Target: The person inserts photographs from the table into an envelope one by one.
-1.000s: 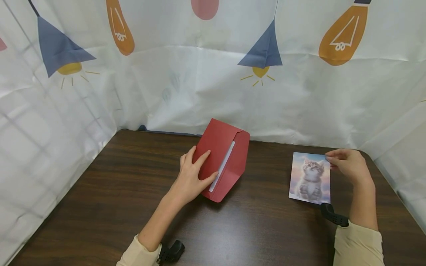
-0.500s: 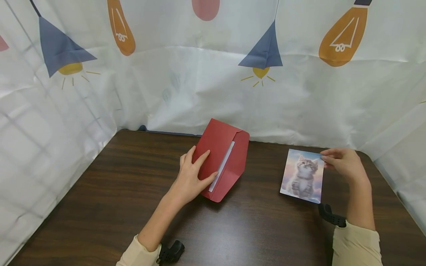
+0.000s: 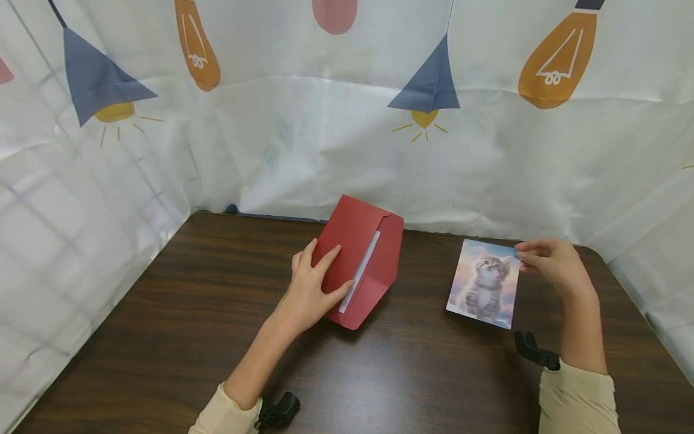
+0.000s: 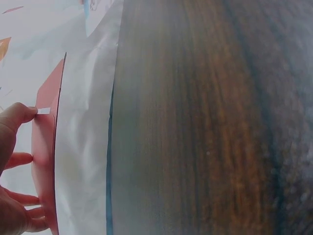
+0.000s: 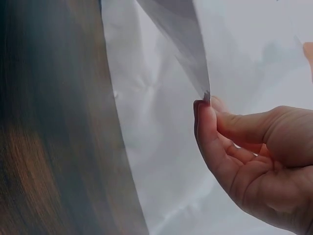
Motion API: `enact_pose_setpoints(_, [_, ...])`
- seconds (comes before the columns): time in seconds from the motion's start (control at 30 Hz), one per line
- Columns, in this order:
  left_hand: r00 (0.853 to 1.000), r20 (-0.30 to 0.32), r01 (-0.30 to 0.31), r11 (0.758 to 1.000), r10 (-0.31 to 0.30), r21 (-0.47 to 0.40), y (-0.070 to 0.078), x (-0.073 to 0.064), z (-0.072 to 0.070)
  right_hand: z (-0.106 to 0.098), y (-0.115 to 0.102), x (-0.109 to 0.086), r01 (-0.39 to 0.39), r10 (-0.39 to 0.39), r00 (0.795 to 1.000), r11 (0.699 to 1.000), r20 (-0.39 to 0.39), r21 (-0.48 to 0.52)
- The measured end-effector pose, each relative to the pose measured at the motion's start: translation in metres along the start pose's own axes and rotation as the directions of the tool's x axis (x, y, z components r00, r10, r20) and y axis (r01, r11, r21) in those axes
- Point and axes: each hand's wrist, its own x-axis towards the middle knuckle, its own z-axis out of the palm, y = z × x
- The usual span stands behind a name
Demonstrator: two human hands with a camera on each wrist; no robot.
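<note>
A red envelope (image 3: 374, 259) is raised and tilted near the middle of the head view, its pointed flap open to the right. A white paper edge (image 3: 360, 271) shows along its opening. My left hand (image 3: 308, 289) holds the envelope, fingers spread over its face and thumb by the paper edge; the left wrist view shows the envelope (image 4: 46, 142) nearly edge-on. Off to the right, my right hand (image 3: 555, 265) pinches the upper right corner of a kitten picture card (image 3: 484, 283). Thumb and fingertip of the right hand (image 5: 259, 152) meet at that corner in the right wrist view.
Both hands are above a dark wood-grain table (image 3: 217, 337). A white curtain (image 3: 325, 144) printed with lamps and bulbs hangs behind it and along the sides. A black wrist camera mount (image 3: 279, 411) sits below the left hand, and another mount (image 3: 535, 351) below the right.
My right hand has carried the kitten card leftward, closer to the envelope, and the card now tilts a little. The left hand and envelope have barely shifted left.
</note>
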Motion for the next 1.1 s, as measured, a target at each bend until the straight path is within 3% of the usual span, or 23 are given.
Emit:
enact_pose_setpoints(0.43, [1.0, 0.011, 0.01, 1.0, -0.01, -0.011, -0.001, 0.0, -0.001, 0.003, -0.007, 0.001, 0.011, -0.011, 1.0, 1.0, 0.02, -0.003])
enact_pose_setpoints(1.1, [1.0, 0.008, 0.004, 1.0, -0.003, -0.016, -0.002, -0.001, -0.001, 0.009, -0.021, 0.001, 0.042, -0.047, 0.997, 0.996, 0.063, 0.073])
